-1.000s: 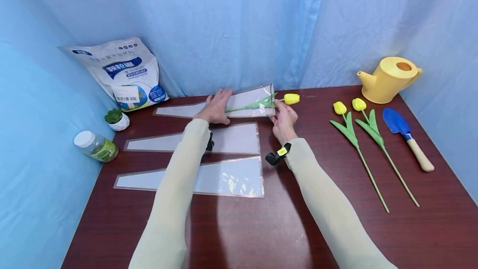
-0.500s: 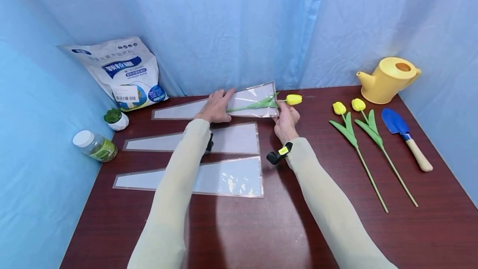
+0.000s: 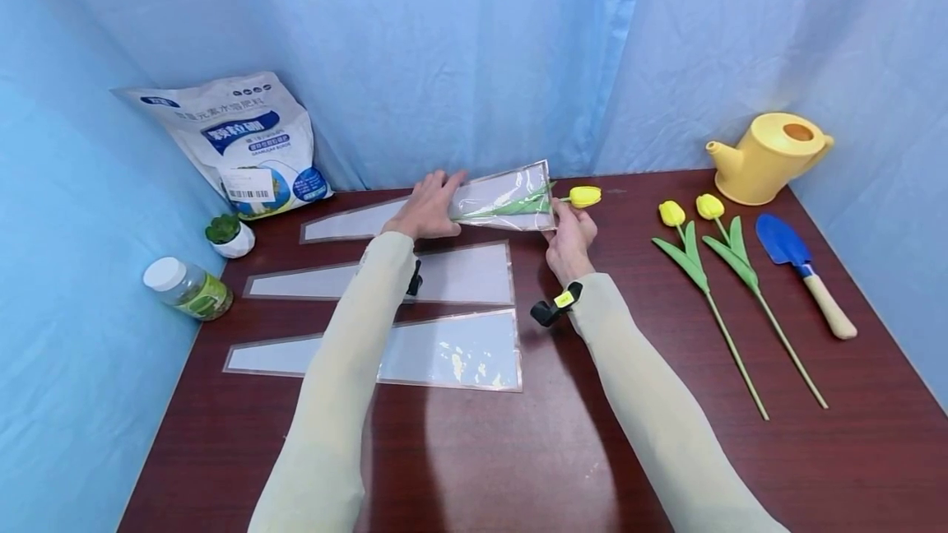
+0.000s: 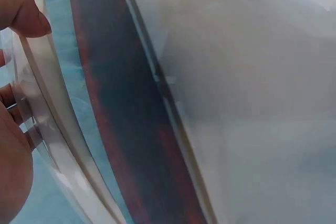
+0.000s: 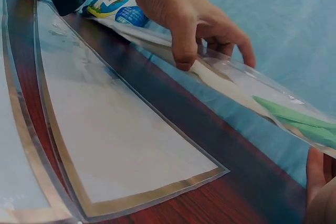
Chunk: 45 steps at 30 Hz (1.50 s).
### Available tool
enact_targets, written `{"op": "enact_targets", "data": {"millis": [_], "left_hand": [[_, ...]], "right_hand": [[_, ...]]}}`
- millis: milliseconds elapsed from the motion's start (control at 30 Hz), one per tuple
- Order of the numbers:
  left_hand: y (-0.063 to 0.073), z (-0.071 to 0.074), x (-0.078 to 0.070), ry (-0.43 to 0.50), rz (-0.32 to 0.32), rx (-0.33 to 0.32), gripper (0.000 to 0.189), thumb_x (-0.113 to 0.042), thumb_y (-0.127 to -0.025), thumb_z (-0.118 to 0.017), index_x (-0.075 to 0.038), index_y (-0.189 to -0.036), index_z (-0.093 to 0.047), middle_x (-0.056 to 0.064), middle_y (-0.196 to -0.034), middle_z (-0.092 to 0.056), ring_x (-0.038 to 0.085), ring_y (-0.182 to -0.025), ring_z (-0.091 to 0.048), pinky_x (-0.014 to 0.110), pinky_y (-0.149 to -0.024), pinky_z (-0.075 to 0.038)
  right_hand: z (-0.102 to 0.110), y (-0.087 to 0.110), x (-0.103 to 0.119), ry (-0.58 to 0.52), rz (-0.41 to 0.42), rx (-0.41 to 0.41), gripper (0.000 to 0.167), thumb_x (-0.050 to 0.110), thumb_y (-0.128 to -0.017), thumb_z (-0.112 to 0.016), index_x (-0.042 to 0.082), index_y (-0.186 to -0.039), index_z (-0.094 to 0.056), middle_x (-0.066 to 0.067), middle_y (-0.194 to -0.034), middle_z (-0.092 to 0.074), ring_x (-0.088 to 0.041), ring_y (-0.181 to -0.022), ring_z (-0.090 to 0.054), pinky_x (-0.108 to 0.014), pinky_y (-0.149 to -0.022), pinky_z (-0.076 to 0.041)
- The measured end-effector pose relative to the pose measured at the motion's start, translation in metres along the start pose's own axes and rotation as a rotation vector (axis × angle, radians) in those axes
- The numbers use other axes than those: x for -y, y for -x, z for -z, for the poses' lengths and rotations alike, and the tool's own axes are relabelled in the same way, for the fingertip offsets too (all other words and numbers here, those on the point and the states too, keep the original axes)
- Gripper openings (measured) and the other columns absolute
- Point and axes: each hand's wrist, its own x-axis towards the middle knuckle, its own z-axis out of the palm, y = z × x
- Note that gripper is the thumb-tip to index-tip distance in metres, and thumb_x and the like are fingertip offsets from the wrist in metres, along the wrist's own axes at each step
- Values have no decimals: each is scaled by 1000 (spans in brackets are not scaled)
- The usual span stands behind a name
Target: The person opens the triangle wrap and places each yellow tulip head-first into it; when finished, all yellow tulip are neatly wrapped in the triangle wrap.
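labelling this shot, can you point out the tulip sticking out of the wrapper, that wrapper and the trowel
Tulip [image 3: 585, 196]: head view, on its yellow bloom.
Wrapper [image 3: 504, 189]: head view, on its face, toward the upper edge.
Trowel [image 3: 804, 271]: head view, on its blue neck.

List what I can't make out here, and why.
Head view: lower stem of the held tulip, hidden by the left hand.
Head view: middle of the nearest pouch, covered by the left arm.
Head view: finest print on the bag, too small.
Right wrist view: most of the right hand, cut off by the edge.
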Motion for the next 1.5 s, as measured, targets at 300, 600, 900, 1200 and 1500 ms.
{"op": "enact_targets", "data": {"millis": [300,600,900,1200,1500], "left_hand": [[2,-3,2,29,18,3,88,-24,-75,-70,-16,-154,-33,16,-129,-44,31,-115,-39,46,-101,-36],[4,-5,1,33,35,28,89,-25,-76,-71,-18,-155,-30,16,-134,-43,31,-119,-39,46,-103,-36],[2,-7,-3,23,24,24,87,-26,-78,-70,-18,-155,-30,16,-134,-43,31,-119,-40,46,-103,-36],[2,-5,-6,20,25,25,88,-26,-79,-71,-16,-156,-29,17,-133,-43,31,-117,-40,45,-101,-38],[2,-6,-7,25,28,18,88,-24,-79,-70,-16,-156,-29,16,-132,-43,30,-115,-40,45,-101,-37]], "right_hand": [[9,-3,18,132,18,115,18,26,-99,-61,20,-112,-50,-2,-95,-59,-14,-72,-65,-25,-57,-56],[14,-2,29,268,100,157,18,33,-104,-50,18,-103,-60,1,-96,-59,-13,-79,-63,-23,-68,-55],[17,-6,25,347,236,240,37,20,-101,-59,7,-135,-59,6,-98,-66,-12,-83,-65,-20,-63,-52],[18,-10,24,414,293,233,13,22,-94,-69,16,-105,-65,7,-89,-65,-10,-76,-64,-18,-57,-50],[22,-12,26,463,318,269,20,11,-93,-69,11,-112,-64,8,-87,-63,-4,-76,-59,-15,-59,-49]]}}
